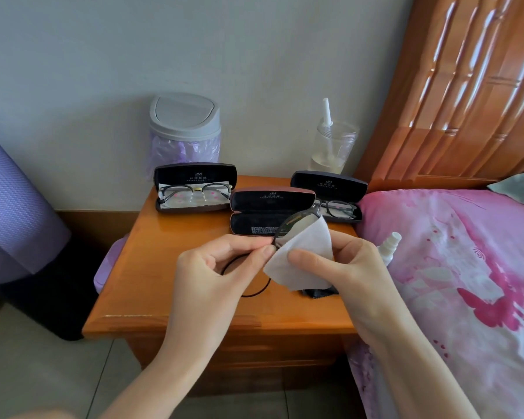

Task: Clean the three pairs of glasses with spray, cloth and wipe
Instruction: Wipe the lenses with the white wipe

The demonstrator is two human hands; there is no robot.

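Observation:
Over the wooden nightstand (170,285), my left hand (215,267) pinches the rim of a dark-framed pair of glasses (294,228). My right hand (342,264) holds a white wipe (303,258) folded around one lens. The middle case (270,213) stands open with nothing in it. A second pair (194,192) lies in the open left case (194,186), and a third pair (338,208) lies in the open right case (328,192). A dark cloth (318,293) peeks out under the wipe. The small white spray bottle (389,247) lies at the bed's edge.
A grey-lidded bin (183,128) with a purple liner stands at the back left. A clear jar (333,146) holding a white tube stands at the back right. The pink bedding (454,267) and wooden headboard (466,86) border the right side. A purple rolled mat (15,201) leans at left.

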